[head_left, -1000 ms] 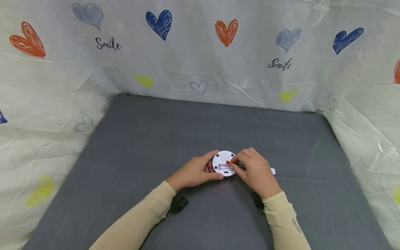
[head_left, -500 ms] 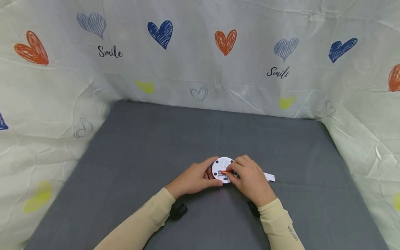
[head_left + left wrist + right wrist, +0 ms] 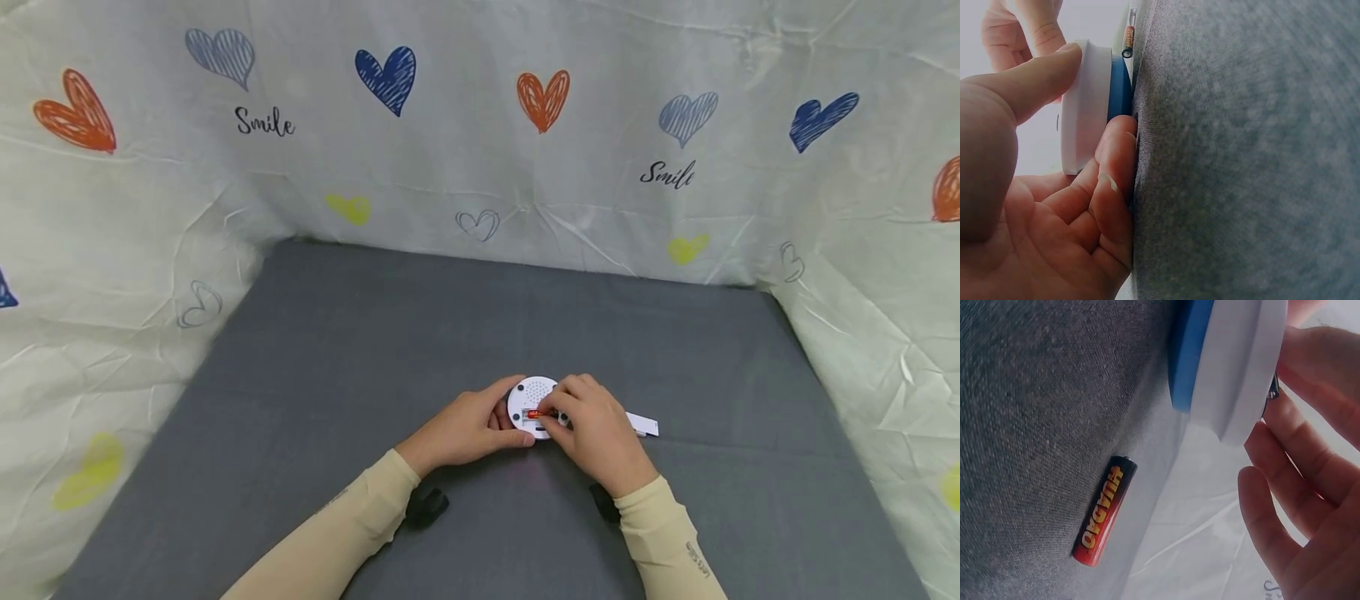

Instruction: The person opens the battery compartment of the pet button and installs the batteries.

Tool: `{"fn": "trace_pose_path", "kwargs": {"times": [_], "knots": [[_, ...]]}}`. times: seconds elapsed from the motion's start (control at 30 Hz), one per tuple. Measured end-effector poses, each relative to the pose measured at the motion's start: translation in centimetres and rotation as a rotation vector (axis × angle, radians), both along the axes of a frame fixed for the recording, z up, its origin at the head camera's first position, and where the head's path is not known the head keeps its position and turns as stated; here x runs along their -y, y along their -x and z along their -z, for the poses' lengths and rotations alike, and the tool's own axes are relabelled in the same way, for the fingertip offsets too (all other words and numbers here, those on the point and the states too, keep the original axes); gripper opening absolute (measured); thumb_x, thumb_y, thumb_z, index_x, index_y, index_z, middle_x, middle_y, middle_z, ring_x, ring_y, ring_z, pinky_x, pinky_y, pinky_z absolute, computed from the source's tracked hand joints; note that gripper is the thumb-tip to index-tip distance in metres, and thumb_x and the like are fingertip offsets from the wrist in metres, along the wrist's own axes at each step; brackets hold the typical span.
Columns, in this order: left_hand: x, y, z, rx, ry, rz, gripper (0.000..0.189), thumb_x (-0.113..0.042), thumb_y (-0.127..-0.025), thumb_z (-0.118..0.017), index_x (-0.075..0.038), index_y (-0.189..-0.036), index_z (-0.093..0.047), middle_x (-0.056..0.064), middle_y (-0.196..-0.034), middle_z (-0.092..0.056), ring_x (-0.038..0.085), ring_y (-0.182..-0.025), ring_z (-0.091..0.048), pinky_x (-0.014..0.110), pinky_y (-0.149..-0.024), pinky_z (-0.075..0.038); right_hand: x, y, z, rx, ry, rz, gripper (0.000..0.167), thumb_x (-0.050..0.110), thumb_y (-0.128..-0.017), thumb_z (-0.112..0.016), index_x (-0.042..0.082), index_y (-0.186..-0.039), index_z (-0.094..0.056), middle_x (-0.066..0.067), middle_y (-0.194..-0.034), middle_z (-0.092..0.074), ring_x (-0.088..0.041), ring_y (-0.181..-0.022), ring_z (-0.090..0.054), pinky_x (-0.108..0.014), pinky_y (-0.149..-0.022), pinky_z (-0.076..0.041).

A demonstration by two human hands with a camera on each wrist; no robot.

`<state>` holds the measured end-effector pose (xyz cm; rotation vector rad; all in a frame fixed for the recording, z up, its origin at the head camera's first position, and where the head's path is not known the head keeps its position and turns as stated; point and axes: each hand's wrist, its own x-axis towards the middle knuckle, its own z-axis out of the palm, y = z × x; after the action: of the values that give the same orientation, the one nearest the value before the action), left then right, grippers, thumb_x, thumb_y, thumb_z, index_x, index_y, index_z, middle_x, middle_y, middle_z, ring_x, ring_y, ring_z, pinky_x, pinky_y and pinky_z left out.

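My left hand [image 3: 465, 429] grips a round white device [image 3: 537, 390], thumb on its near edge and fingers around its far side. Its underside faces up, with dotted holes, dark round feet and an oblong battery compartment. A blue part [image 3: 1119, 90] shows beneath the white body in the left wrist view. With thumb and fingertips, my right hand [image 3: 600, 437] pinches a red battery [image 3: 533, 413] that lies along the compartment; the fingers hide its right end. A second red and black battery [image 3: 1105, 512] lies on the cloth below the right hand.
A flat white strip [image 3: 643, 424] sticks out past the right hand on the grey cloth [image 3: 420, 325]. Black wrist mounts [image 3: 427, 507] hang under both forearms. A white sheet with printed hearts [image 3: 480, 167] stands around the back and sides.
My right hand has brought the battery down and left, from tilted above the device to lying along its compartment. The head view has shifted slightly. My left hand keeps its hold.
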<state>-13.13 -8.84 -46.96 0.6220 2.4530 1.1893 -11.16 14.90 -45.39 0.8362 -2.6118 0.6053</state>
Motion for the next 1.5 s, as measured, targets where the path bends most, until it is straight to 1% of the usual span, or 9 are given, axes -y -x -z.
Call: {"fn": "trace_pose_path", "kwargs": {"times": [0.13,0.23,0.33,0.43,0.6,0.87,1.17,1.33,1.5], "knots": [[-0.1,0.1,0.1,-0.006,0.013,0.003,0.081,-0.052,-0.094,-0.083,-0.027,-0.162,-0.045,-0.008,-0.089,-0.066,0.008,-0.072,-0.063,0.026,-0.065,-0.051,-0.5,-0.1,-0.2,0.019,0.046,0.043,0.011,0.020,-0.093,-0.088,0.016,-0.099,-0.080,0.001,-0.099,-0.071,-0.017,-0.093,-0.062,-0.037,-0.079,-0.055],[-0.1,0.3,0.2,-0.005,0.023,-0.002,0.081,-0.053,-0.094,-0.083,-0.027,-0.162,-0.046,-0.008,-0.089,-0.067,0.008,-0.071,-0.063,0.026,-0.065,-0.050,-0.7,-0.1,-0.4,0.055,0.080,0.137,0.013,0.023,-0.097,-0.084,0.014,-0.105,-0.080,0.000,-0.097,-0.072,-0.015,-0.085,-0.059,-0.036,-0.074,-0.052],[-0.1,0.3,0.1,0.003,0.031,-0.010,0.083,-0.054,-0.093,-0.083,-0.028,-0.162,-0.045,-0.008,-0.088,-0.066,0.009,-0.069,-0.061,0.026,-0.063,-0.049,-0.8,-0.1,-0.7,0.141,0.103,0.227,0.019,0.027,-0.100,-0.081,0.012,-0.111,-0.080,0.000,-0.092,-0.071,-0.012,-0.076,-0.055,-0.033,-0.068,-0.049],[-0.1,0.2,-0.1,0.010,0.039,-0.013,0.085,-0.055,-0.093,-0.083,-0.027,-0.163,-0.044,-0.008,-0.086,-0.066,0.009,-0.067,-0.060,0.027,-0.062,-0.047,-0.7,-0.1,-0.9,0.243,0.117,0.274,0.024,0.030,-0.102,-0.078,0.011,-0.116,-0.080,-0.001,-0.089,-0.073,-0.009,-0.070,-0.056,-0.031,-0.066,-0.049],[-0.3,0.3,-0.3,0.010,0.040,-0.010,0.083,-0.053,-0.094,-0.083,-0.027,-0.163,-0.044,-0.008,-0.087,-0.066,0.009,-0.067,-0.060,0.026,-0.061,-0.047,-0.7,-0.2,-1.0,0.359,0.153,0.310,0.028,0.029,-0.102,-0.078,0.010,-0.122,-0.078,-0.002,-0.089,-0.078,-0.007,-0.065,-0.059,-0.030,-0.062,-0.050],[-0.4,0.3,-0.3,0.023,0.015,-0.007,0.084,-0.047,-0.094,-0.085,-0.026,-0.163,-0.044,-0.009,-0.084,-0.069,0.009,-0.067,-0.063,0.027,-0.062,-0.049,-0.6,-0.2,-0.8,0.472,0.223,0.331,0.032,0.027,-0.099,-0.082,0.011,-0.126,-0.076,0.000,-0.081,-0.072,-0.008,-0.063,-0.058,-0.029,-0.060,-0.047],[-0.5,0.2,-0.3,0.061,-0.028,-0.019,0.086,-0.036,-0.092,-0.088,-0.024,-0.164,-0.044,-0.009,-0.080,-0.071,0.009,-0.066,-0.064,0.026,-0.060,-0.047,-0.5,-0.1,-0.6,0.561,0.267,0.357,0.034,0.027,-0.098,-0.083,0.012,-0.127,-0.074,0.000,-0.082,-0.071,-0.009,-0.067,-0.062,-0.030,-0.062,-0.048],[-0.6,0.3,-0.3,0.062,-0.036,-0.019,0.086,-0.034,-0.091,-0.090,-0.023,-0.164,-0.045,-0.009,-0.079,-0.071,0.009,-0.067,-0.064,0.025,-0.061,-0.047,-0.4,0.2,-0.5,0.609,0.315,0.366,0.034,0.023,-0.095,-0.085,0.010,-0.125,-0.074,-0.001,-0.079,-0.070,-0.010,-0.065,-0.063,-0.030,-0.062,-0.050],[-0.6,0.4,-0.3,0.069,-0.042,-0.008,0.087,-0.033,-0.091,-0.090,-0.022,-0.165,-0.045,-0.008,-0.077,-0.071,0.008,-0.067,-0.063,0.024,-0.062,-0.046,-0.5,0.4,-0.2,0.636,0.362,0.373,0.033,0.021,-0.094,-0.086,0.010,-0.122,-0.074,0.000,-0.076,-0.069,-0.012,-0.064,-0.062,-0.029,-0.062,-0.048]]}}
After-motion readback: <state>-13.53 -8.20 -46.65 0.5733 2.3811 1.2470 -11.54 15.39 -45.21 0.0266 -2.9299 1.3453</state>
